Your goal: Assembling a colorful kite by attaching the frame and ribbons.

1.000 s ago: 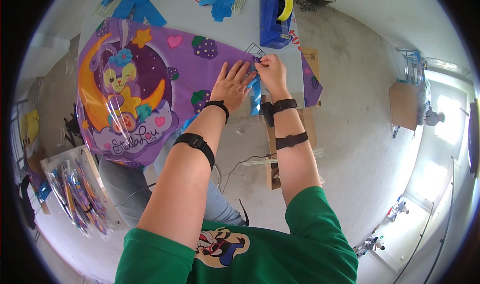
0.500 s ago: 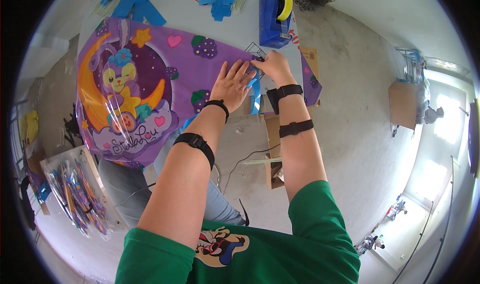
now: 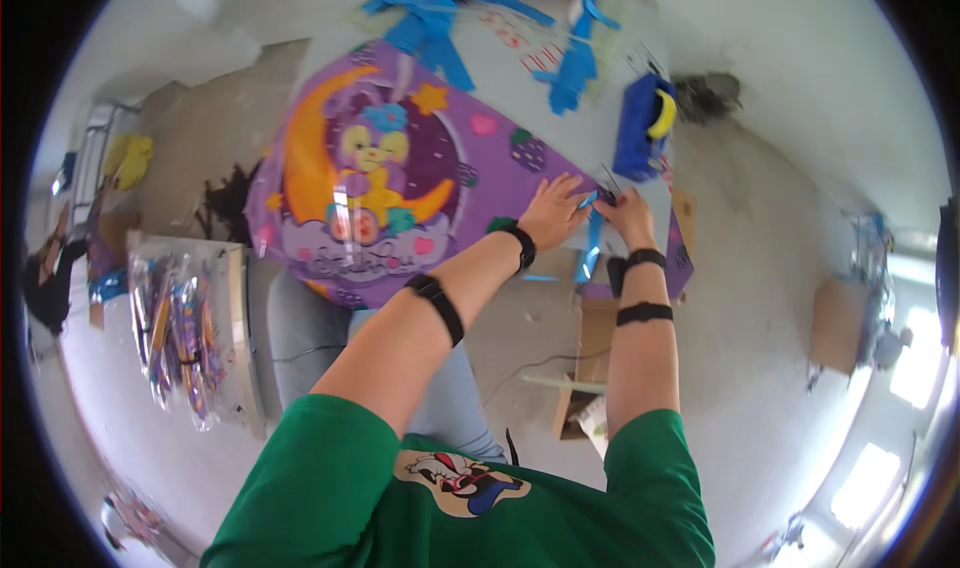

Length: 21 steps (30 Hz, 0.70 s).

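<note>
Purple foil kite point(image 3: 400, 183), one, lies flat with its long axis left-to-right, right tip under the flat-pressed left hand point(image 3: 552, 211) and the right hand point(image 3: 628, 213) pinching one blue strip point(image 3: 592, 243).

The right hand point(image 3: 628, 211) covers the spot where it meets the purple kite point(image 3: 400, 183), so whatever its fingertips pinch there is hidden — too small to tell. The left hand point(image 3: 553, 211) lies flat and hides the kite's surface beneath it. The kite's lower right corner disappears behind the right forearm. The blue strip point(image 3: 592, 248) is partly covered by both wrists. The blue tape dispenser point(image 3: 640, 128) is blurred — its detail is unreadable.
</note>
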Each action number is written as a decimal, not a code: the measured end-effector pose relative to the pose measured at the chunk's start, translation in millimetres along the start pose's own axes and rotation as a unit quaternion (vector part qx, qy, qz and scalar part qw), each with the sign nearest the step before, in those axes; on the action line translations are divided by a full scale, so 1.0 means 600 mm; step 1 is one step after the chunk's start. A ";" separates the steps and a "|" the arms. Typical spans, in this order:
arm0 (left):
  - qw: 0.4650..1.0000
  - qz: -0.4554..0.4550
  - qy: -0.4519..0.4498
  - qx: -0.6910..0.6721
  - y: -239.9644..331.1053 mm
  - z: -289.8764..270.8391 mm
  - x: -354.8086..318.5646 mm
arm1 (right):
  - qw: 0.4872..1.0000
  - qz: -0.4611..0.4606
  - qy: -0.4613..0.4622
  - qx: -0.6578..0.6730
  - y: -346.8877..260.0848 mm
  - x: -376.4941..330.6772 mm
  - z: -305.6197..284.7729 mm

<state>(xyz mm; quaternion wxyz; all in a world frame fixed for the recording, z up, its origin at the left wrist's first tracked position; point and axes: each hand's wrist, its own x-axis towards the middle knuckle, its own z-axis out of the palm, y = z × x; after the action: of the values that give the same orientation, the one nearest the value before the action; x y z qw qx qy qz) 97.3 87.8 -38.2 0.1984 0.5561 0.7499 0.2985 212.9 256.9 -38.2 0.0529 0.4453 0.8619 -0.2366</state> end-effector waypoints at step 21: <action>0.712 -0.331 0.298 -0.544 -0.070 -0.407 -0.541 | 0.936 -0.296 0.076 -0.176 -0.252 -0.232 0.149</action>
<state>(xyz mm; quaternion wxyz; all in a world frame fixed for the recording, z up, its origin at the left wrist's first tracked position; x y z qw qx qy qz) 11.7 -285.4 103.9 0.3191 -0.0488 0.6143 0.7201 165.7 38.4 -20.4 -0.0072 0.1699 0.9841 -0.0513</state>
